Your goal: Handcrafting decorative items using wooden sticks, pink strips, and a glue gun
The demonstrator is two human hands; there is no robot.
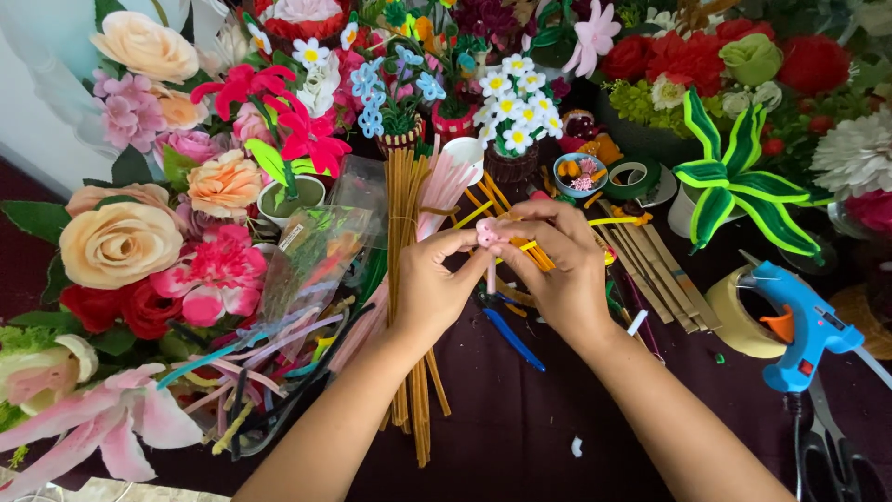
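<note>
Beside brown stems (409, 279), fingers (455, 244) pinch pink bud (487, 234)

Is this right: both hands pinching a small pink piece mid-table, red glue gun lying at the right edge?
Not quite. The glue gun is blue with an orange trigger, not red; the head view shows it at the right edge. The rest holds: the left hand and right hand pinch a small pink piece together mid-table.

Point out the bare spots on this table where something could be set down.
Bare dark cloth lies between the forearms, below the brown stems. A smaller patch sits left of the glue gun, below the tape roll. Crowded everywhere else: flowers left and along the top.
</note>
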